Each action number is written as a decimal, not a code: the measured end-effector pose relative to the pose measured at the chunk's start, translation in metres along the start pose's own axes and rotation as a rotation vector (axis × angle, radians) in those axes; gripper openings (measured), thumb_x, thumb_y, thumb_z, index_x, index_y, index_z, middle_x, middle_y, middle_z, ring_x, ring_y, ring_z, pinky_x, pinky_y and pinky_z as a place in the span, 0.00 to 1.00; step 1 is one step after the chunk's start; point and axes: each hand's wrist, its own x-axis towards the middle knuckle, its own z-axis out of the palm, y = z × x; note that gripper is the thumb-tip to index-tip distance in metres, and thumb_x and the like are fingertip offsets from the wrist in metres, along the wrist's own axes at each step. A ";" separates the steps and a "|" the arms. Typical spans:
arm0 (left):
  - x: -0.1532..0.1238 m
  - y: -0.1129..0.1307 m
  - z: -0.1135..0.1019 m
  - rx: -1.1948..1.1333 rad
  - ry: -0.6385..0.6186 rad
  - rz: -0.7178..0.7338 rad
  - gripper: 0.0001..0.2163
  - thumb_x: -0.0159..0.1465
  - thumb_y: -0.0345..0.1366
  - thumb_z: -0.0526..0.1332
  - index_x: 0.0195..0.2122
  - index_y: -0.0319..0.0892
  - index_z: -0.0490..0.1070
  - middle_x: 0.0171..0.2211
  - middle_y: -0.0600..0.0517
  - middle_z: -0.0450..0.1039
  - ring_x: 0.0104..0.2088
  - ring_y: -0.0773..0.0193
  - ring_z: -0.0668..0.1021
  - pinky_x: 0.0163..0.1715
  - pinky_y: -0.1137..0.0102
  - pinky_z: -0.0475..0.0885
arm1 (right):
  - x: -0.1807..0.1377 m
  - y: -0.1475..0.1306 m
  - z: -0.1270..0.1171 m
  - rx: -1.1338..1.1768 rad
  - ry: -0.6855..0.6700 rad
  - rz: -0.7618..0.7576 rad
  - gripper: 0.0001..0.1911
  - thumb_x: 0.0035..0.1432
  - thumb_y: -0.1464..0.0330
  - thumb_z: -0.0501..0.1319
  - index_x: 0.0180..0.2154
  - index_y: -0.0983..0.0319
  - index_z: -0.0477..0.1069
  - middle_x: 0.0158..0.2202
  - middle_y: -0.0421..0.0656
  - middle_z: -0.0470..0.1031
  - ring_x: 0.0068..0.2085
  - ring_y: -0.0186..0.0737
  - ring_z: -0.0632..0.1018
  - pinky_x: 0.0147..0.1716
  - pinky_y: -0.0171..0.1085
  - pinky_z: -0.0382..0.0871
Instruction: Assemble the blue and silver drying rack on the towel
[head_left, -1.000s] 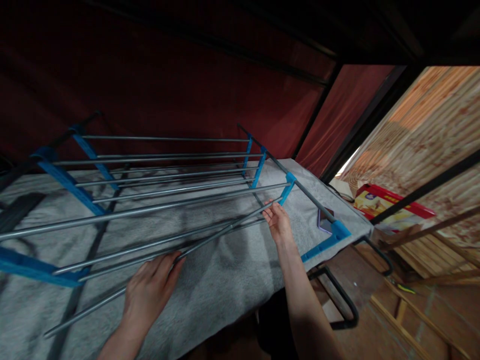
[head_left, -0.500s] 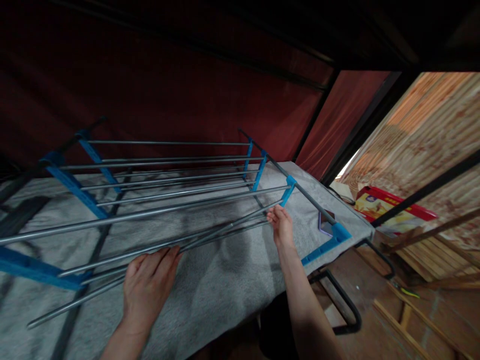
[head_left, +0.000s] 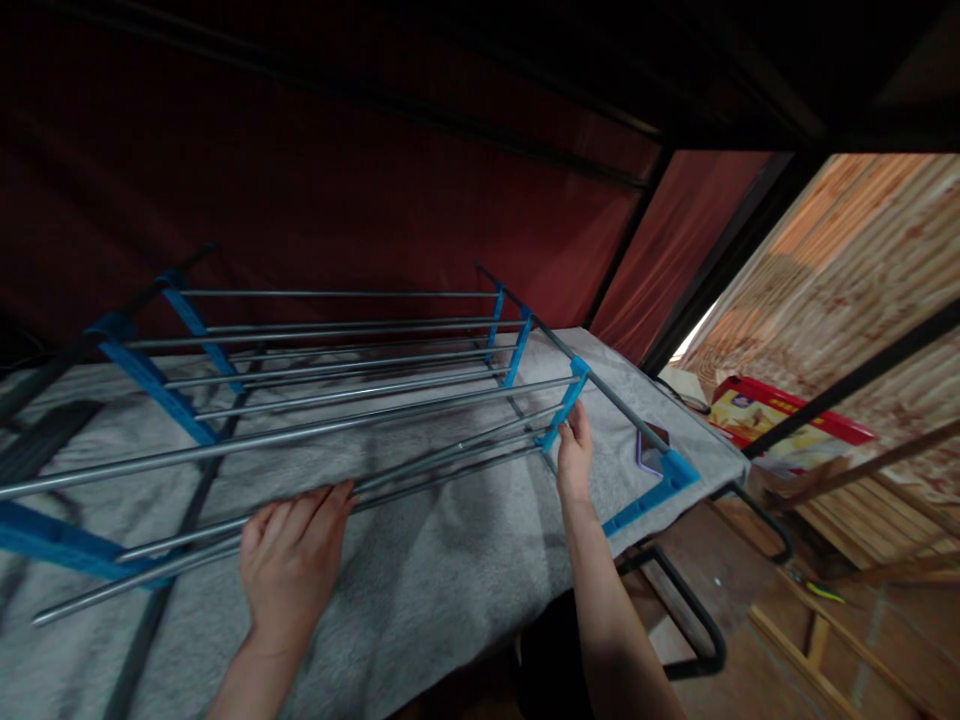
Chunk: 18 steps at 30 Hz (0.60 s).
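A rack of grey metal tubes and blue plastic brackets lies on its side in front of me. My left hand (head_left: 296, 555) is closed over a loose metal tube (head_left: 97, 597), and its palm also covers part of the rack tubes beside it. The free end of that tube sticks out past the lower left bracket (head_left: 67, 545). At the other side, my right hand (head_left: 575, 460) grips the middle right blue bracket (head_left: 564, 408), thumb up along it. Just left of these fingers, several tubes (head_left: 457, 448) run close together towards the bracket.
Grey cloth (head_left: 450, 590) covers the surface under the rack. A phone-like thing with a purple edge (head_left: 651, 452) lies by the right corner bracket (head_left: 671, 480). Black metal loops (head_left: 705, 620) jut from the front edge. A red and yellow box (head_left: 787, 415) stands beyond, with pliers (head_left: 825, 592) on the floor.
My right hand has moved slightly right, from the tube's end onto the blue bracket. The loose tube's free end has shifted left and up, with my left hand still on it.
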 end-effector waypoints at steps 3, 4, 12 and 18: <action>0.002 0.000 0.001 -0.008 0.002 -0.020 0.14 0.67 0.36 0.60 0.54 0.45 0.72 0.38 0.48 0.80 0.36 0.55 0.77 0.44 0.58 0.66 | 0.001 0.000 -0.001 0.009 -0.003 0.030 0.31 0.48 0.72 0.61 0.55 0.52 0.72 0.65 0.38 0.68 0.66 0.36 0.66 0.62 0.41 0.64; 0.003 0.001 0.000 -0.011 0.005 -0.027 0.14 0.67 0.36 0.60 0.54 0.45 0.72 0.38 0.48 0.80 0.37 0.55 0.77 0.44 0.58 0.66 | 0.001 0.001 -0.001 -0.003 0.000 0.028 0.31 0.47 0.72 0.61 0.55 0.52 0.71 0.65 0.38 0.68 0.66 0.36 0.66 0.62 0.41 0.64; 0.011 0.001 0.002 -0.061 0.053 -0.061 0.13 0.67 0.37 0.60 0.52 0.46 0.73 0.39 0.48 0.80 0.38 0.56 0.78 0.46 0.59 0.65 | -0.001 0.005 -0.002 -0.163 -0.057 -0.079 0.32 0.51 0.67 0.60 0.60 0.55 0.66 0.65 0.44 0.68 0.63 0.39 0.70 0.65 0.44 0.58; 0.017 0.010 -0.004 -0.136 0.103 -0.082 0.08 0.68 0.33 0.60 0.47 0.45 0.74 0.36 0.51 0.80 0.37 0.61 0.78 0.44 0.62 0.65 | 0.001 0.013 -0.012 -0.290 -0.075 -0.177 0.36 0.51 0.64 0.61 0.63 0.58 0.63 0.63 0.49 0.69 0.62 0.47 0.71 0.64 0.52 0.60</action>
